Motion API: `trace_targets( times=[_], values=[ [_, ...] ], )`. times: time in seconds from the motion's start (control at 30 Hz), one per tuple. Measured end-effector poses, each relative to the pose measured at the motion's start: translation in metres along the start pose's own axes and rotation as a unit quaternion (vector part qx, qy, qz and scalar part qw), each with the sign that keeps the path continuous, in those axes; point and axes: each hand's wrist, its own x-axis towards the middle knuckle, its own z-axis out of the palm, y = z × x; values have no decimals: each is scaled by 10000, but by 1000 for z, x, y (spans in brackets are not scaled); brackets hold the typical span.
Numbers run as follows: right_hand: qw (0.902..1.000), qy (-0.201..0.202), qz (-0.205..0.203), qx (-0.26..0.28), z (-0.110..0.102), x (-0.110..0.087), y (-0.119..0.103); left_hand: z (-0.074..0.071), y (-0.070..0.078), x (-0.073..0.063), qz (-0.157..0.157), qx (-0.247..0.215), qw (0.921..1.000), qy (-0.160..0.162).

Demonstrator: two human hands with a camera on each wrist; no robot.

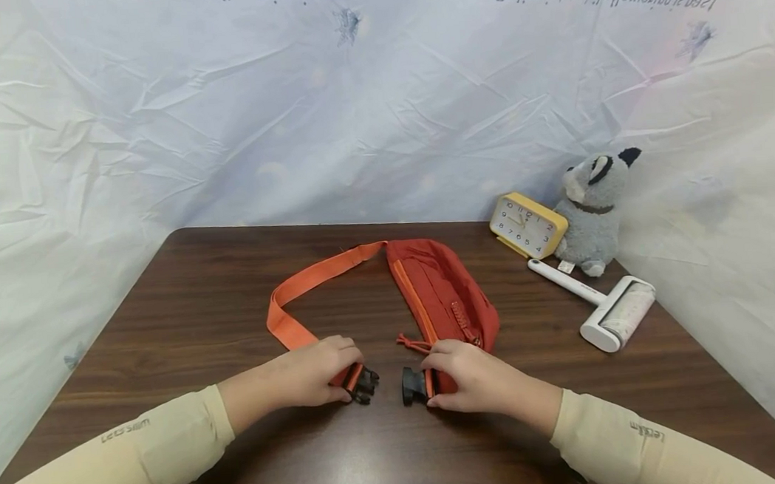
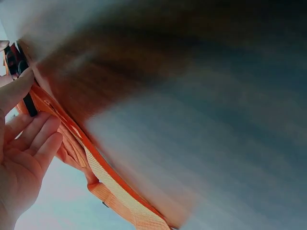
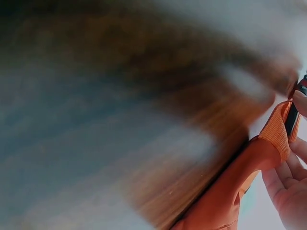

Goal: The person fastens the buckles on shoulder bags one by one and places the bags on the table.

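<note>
A red waist bag (image 1: pixel 440 290) with an orange zip lies on the table, its orange strap (image 1: pixel 303 284) looping out to the left. My left hand (image 1: pixel 312 372) pinches the black pronged buckle half (image 1: pixel 363 384) at the strap's end, prongs facing right. Opposite it, my right hand (image 1: pixel 469 378) holds the black socket buckle half (image 1: pixel 414 386) beside the bag's near end. A small gap separates the two halves. In the left wrist view the thumb and fingers grip the buckle (image 2: pixel 29 103); in the right wrist view fingers hold the other half (image 3: pixel 291 117) by its orange webbing.
At the right, a white lint roller (image 1: pixel 618 313) lies on the dark wooden table (image 1: pixel 185 313). Behind it stand a yellow alarm clock (image 1: pixel 528 224) and a grey plush toy (image 1: pixel 592 215). A pale printed cloth (image 1: pixel 354 125) hangs behind the table and along its sides.
</note>
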Motion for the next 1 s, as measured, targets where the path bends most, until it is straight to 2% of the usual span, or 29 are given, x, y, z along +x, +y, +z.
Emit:
trace_targets(
  times=[0.13, 0.43, 0.7, 1.0],
  values=[
    [9999, 155, -31, 48, -1, 1, 0, 0, 0, -1, -142, -47, 9999, 61],
    [9997, 176, 50, 140, -3, 2, 1, 1, 4, -1, -440, -73, 9986, 267],
    [9991, 205, 148, 350, -5, 4, 1, 3, 5, 0, -289, 20, 9973, 681],
    [9985, 350, 52, 415, -4, 7, 2, 4, 8, 0, -160, 199, 9947, 996]
  ],
)
